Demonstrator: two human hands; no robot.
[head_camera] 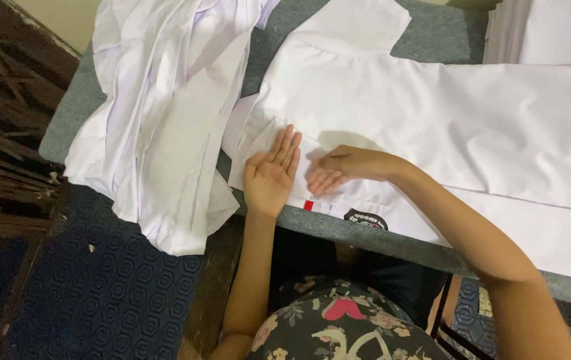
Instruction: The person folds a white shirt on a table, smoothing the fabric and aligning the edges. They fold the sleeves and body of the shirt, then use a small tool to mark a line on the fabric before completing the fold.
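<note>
hands (273,175) flat on white shirt (472,120)

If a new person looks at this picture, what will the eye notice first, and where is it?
First comes the white shirt spread flat across the grey table, filling the middle and right. At its near edge both hands press on the cloth: the left hand lies flat with fingers spread, the right hand just beside it. To the left, a pile of white garments hangs over the table's edge.
</note>
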